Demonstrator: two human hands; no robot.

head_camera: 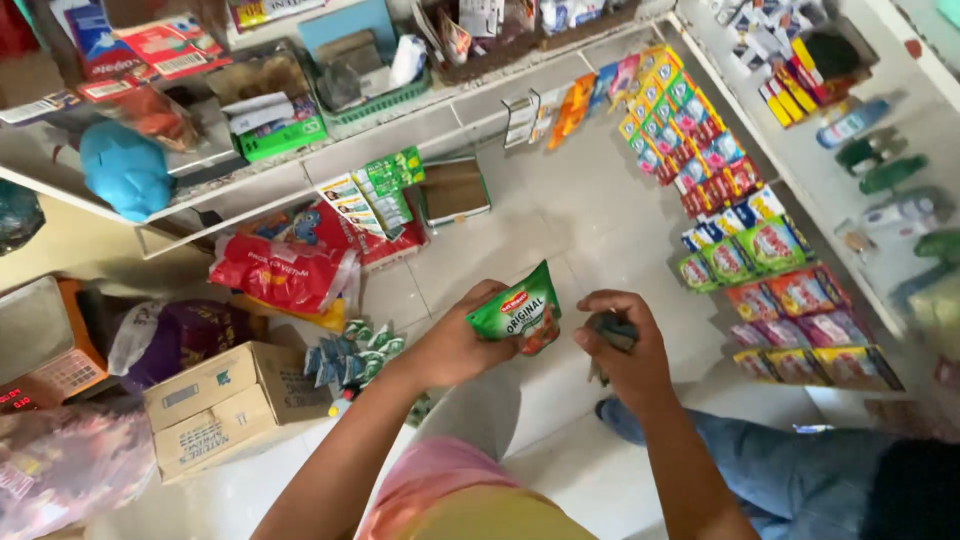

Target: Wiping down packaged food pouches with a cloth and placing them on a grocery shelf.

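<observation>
My left hand (462, 345) holds a small green pouch (520, 312) with a red picture on it, up in front of me over the tiled floor. My right hand (625, 345) is closed around a small dark object (612, 328) just right of the pouch; what the object is cannot be made out. Both forearms reach up from the bottom of the view. Below them show my pink and yellow top and blue jeans.
Strips of colourful sachets (745, 225) hang along the white counter (800, 150) on the right. A cardboard box (225, 400), red bags (285, 265) and small green packets (355, 350) lie on the floor at left. Shelves (300, 160) with goods run across the top.
</observation>
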